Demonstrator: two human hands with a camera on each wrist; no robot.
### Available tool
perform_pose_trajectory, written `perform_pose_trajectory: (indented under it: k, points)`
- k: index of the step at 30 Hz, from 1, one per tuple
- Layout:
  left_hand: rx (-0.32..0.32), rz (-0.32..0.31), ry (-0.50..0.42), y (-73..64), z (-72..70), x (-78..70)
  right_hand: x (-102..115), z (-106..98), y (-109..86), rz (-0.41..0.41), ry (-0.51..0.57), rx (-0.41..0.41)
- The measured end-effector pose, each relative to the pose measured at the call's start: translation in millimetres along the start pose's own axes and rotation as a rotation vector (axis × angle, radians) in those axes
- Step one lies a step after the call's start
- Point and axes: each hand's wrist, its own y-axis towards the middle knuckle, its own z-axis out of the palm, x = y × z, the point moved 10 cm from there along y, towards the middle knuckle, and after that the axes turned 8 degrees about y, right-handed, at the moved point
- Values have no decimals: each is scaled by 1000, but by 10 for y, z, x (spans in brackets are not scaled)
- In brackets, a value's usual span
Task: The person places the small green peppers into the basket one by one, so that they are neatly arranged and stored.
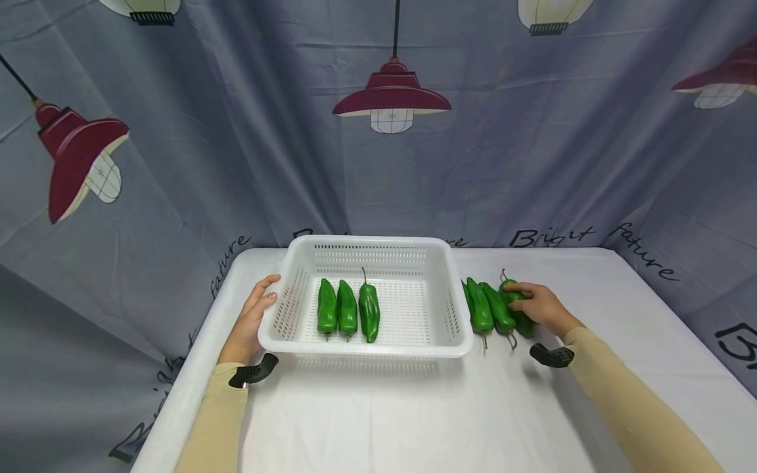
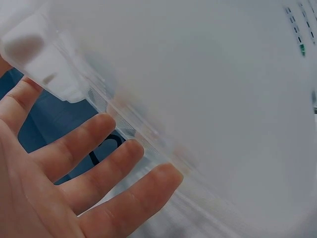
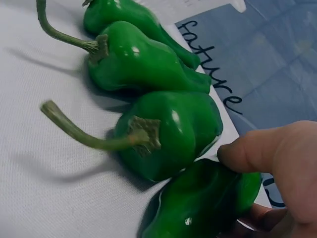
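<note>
surface: white cloth-covered surface, grey backdrop with red lamp prints behind
basket: white basket at centre, three peppers inside
left hand: fingers spread against basket's left wall
right hand: curled round rightmost pepper, right of basket
right wrist view: thumb on pepper, stems visible
left wrist view: blurred basket rim

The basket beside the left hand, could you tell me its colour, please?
White; the basket shows best in the head view.
</note>
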Motion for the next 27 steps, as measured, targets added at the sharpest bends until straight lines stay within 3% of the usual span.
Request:
perform_pose_trajectory:
  k: [6, 17, 27]
  points:
    - [-11, 3, 14, 5, -13, -6, -89, 11, -19, 47, 134, 26]
    - [-8, -12, 0, -3, -3, 7, -210, -11, -29, 54, 346, 34]
    - [-14, -18, 2, -7, 0, 3, -204, -17, -34, 43, 397, 36]
